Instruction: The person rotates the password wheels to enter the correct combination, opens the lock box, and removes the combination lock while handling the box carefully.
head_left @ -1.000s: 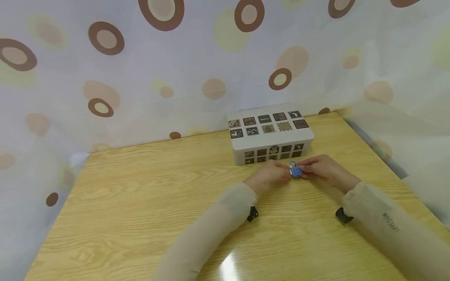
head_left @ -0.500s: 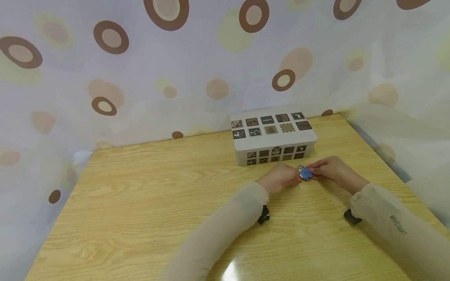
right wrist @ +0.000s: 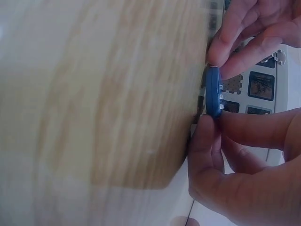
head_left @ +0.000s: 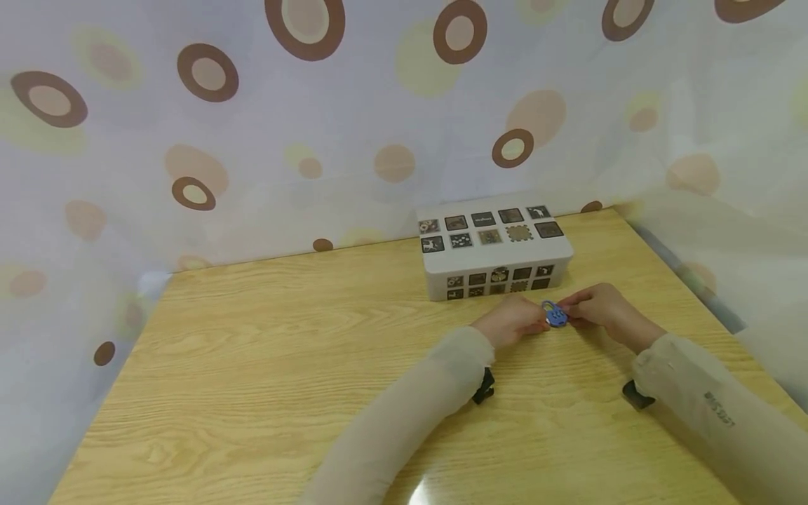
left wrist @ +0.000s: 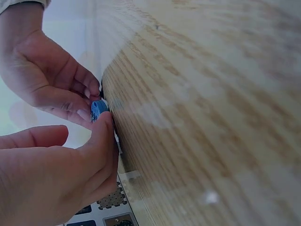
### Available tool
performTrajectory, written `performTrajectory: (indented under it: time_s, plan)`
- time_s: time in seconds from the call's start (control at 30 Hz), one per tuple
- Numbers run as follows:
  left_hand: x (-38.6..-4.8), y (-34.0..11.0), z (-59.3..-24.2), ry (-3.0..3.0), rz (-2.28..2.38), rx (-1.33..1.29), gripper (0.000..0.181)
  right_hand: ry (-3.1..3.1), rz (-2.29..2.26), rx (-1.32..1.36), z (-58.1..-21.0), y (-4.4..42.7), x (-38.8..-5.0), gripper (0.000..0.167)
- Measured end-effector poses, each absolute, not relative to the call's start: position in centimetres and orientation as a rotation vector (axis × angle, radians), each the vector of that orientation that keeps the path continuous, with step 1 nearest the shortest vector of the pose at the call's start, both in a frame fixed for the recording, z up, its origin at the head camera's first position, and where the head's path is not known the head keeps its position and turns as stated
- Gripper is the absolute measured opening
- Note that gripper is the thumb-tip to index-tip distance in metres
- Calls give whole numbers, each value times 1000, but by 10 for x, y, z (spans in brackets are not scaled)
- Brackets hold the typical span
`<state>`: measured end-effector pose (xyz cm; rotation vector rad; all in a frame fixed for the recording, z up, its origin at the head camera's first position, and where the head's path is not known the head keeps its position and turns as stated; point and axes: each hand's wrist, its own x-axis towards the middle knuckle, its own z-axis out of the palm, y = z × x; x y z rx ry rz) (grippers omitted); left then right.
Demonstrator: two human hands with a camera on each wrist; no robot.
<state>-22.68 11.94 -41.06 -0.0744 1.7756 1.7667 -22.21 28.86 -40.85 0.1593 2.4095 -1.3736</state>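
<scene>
A small blue combination padlock [head_left: 555, 315] with a looped shackle is low over the wooden table, between the two hands. My right hand [head_left: 600, 308] pinches its right end between thumb and fingertips, seen close in the right wrist view, where the padlock [right wrist: 213, 92] shows its thin edge and small silvery dials. At the opposite end, my left hand [head_left: 513, 319] touches the padlock with its fingertips. In the left wrist view, the left hand's thumb [left wrist: 47, 136] stands apart from the lock. Part of the padlock is hidden behind the left fingers there.
Behind the hands stands a white box [head_left: 495, 252] with dark square pictures, a metal clasp on its front. The wooden table [head_left: 271, 365] extends left. A patterned curtain [head_left: 252, 140] hangs along the back and right. Black straps sit under both wrists.
In the head view, the hands and padlock have shifted slightly right and down, and the whole scene has shifted a little too. The padlock has tilted, its shackle now leaning to the upper left.
</scene>
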Motion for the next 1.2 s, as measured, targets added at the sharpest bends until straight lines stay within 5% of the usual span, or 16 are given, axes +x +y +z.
performTrajectory:
  time_s: [1.2]
  plan:
    - [-229, 132, -418, 1953, 1706, -108, 11, 2521, -1319, 82, -422, 300, -229, 32]
